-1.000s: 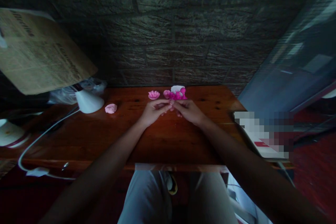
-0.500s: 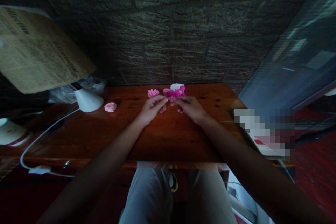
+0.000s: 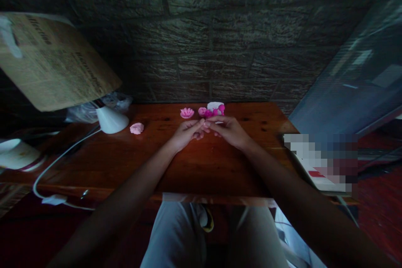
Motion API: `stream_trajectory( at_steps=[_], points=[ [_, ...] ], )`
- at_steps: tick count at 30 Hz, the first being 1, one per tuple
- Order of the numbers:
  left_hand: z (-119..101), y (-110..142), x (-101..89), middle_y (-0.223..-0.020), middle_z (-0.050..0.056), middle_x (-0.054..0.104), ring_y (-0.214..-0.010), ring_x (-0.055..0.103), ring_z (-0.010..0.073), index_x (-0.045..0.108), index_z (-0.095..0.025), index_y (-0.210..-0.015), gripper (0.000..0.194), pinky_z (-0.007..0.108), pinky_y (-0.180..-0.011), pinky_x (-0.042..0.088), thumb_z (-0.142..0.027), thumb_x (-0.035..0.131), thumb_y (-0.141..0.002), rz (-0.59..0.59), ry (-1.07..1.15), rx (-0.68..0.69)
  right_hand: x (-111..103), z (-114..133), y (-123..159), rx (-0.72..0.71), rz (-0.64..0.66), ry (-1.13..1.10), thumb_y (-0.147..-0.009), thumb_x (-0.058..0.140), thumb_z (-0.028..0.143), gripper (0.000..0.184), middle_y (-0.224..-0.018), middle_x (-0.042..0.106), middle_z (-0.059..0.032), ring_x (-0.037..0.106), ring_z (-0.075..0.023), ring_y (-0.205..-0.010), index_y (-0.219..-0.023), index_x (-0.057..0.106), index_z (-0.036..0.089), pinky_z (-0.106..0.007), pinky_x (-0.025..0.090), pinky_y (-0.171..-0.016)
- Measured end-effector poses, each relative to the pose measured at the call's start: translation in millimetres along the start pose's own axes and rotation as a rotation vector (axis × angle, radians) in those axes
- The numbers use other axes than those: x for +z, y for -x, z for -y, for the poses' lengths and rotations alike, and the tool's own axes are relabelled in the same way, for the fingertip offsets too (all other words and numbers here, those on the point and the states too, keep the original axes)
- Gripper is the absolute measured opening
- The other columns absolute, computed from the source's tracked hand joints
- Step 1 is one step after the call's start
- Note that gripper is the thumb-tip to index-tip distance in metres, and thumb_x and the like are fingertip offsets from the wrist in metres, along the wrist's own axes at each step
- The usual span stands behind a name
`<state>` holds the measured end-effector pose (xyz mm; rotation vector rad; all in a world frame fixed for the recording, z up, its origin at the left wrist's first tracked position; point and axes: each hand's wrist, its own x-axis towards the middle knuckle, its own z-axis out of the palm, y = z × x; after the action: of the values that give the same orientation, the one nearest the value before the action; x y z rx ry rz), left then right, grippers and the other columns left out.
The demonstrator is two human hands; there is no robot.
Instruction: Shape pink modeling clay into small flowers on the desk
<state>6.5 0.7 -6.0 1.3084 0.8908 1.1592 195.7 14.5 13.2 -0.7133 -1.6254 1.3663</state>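
Note:
Fingertips meet above the middle of the wooden table: my left hand and my right hand are both closed in a pinch. Whatever lies between the fingers is too small or hidden to make out. Just beyond them sit several magenta lumps, clay-like, in front of a white piece. A small round pink piece lies beside these lumps. To its left rests a pink petalled flower. Farther left is a pale pink lump.
A lamp with a white base and printed paper shade stands at the left, its white cable running over the table edge. A white cup is at far left. A stone-patterned wall rises behind.
My hands drew slightly apart half a second ago and are now together again at the fingertips. The view has shifted slightly; the pink pieces on the table stay put.

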Motion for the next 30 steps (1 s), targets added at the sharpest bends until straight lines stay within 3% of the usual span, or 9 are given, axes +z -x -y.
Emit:
stream_trajectory(
  at_steps=[4, 8, 14, 17, 20, 24, 30],
  points=[
    [4.3, 0.1, 1.2, -0.078, 0.005, 0.073, -0.058, 0.053, 0.0108, 0.077, -0.016, -0.085, 0.038, 0.025, -0.055, 0.04, -0.054, 0.077, -0.085, -0.036, -0.188, 0.078, -9.8, 1.0, -5.0, 0.046, -0.203, -0.074, -0.066, 0.087, 0.057, 0.042, -0.072, 0.069, 0.001, 0.05, -0.0089, -0.056, -0.082, 0.077, 0.02, -0.024, 0.04, -0.052],
    [6.0, -2.3, 9.2, -0.082, 0.004, 0.074, -0.066, 0.057, 0.0142, 0.079, -0.019, -0.089, 0.02, 0.027, -0.066, 0.043, -0.038, 0.083, -0.082, -0.081, -0.444, 0.213, -20.1, 1.8, -8.8, 0.097, -0.366, -0.149, -0.059, 0.089, 0.052, 0.041, -0.062, 0.06, 0.0034, 0.047, -0.009, -0.056, -0.078, 0.074, 0.019, -0.024, 0.039, -0.054],
    [2.8, -18.7, 24.0, -0.077, 0.004, 0.07, -0.072, 0.059, 0.0189, 0.078, -0.021, -0.078, 0.009, 0.03, -0.075, 0.043, -0.023, 0.086, -0.076, 0.076, -0.736, 0.261, -25.6, -2.5, -11.5, 0.141, -0.478, -0.283, -0.054, 0.087, 0.046, 0.04, -0.069, 0.063, 0.003, 0.042, -0.0074, -0.056, -0.08, 0.074, 0.019, -0.023, 0.037, -0.054],
    [6.1, -24.1, 26.2, -0.076, 0.004, 0.071, -0.071, 0.059, 0.0188, 0.078, -0.021, -0.074, 0.007, 0.031, -0.076, 0.045, -0.016, 0.081, -0.078, 0.093, -0.705, 0.257, -30.3, -6.4, -12.1, 0.142, -0.458, -0.293, -0.056, 0.087, 0.046, 0.04, -0.072, 0.065, 0.0024, 0.044, -0.008, -0.057, -0.083, 0.074, 0.02, -0.024, 0.037, -0.055],
    [11.8, -23.6, 22.4, -0.08, 0.005, 0.075, -0.071, 0.062, 0.0177, 0.08, -0.02, -0.081, 0.002, 0.031, -0.076, 0.048, -0.019, 0.078, -0.082, 0.106, -0.565, 0.217, -37.0, -9.6, -12.9, 0.129, -0.439, -0.303, -0.061, 0.086, 0.045, 0.037, -0.075, 0.067, 0.0019, 0.046, -0.008, -0.059, -0.087, 0.075, 0.021, -0.024, 0.039, -0.056],
    [13.9, -19.2, 11.9, -0.098, 0.008, 0.08, -0.087, 0.07, 0.0185, 0.081, -0.018, -0.094, 0.019, 0.033, -0.087, 0.053, -0.03, 0.083, -0.08, 0.084, -0.33, 0.19, -40.7, -7.9, -13.1, 0.128, -0.375, -0.345, -0.063, 0.088, 0.04, 0.031, -0.076, 0.069, 0.0019, 0.045, -0.0074, -0.058, -0.085, 0.076, 0.022, -0.022, 0.041, -0.055],
    [6.4, -17.6, 7.3, -0.104, 0.009, 0.081, -0.097, 0.073, 0.0207, 0.08, -0.017, -0.1, 0.036, 0.037, -0.095, 0.055, -0.035, 0.092, -0.071, 0.048, -0.187, 0.186, -30.5, 4.8, -8.2, 0.192, -0.309, -0.447, -0.052, 0.095, 0.031, 0.038, -0.074, 0.07, 0.0032, 0.043, -0.0056, -0.059, -0.085, 0.08, 0.021, -0.02, 0.039, -0.056]
  ],
)
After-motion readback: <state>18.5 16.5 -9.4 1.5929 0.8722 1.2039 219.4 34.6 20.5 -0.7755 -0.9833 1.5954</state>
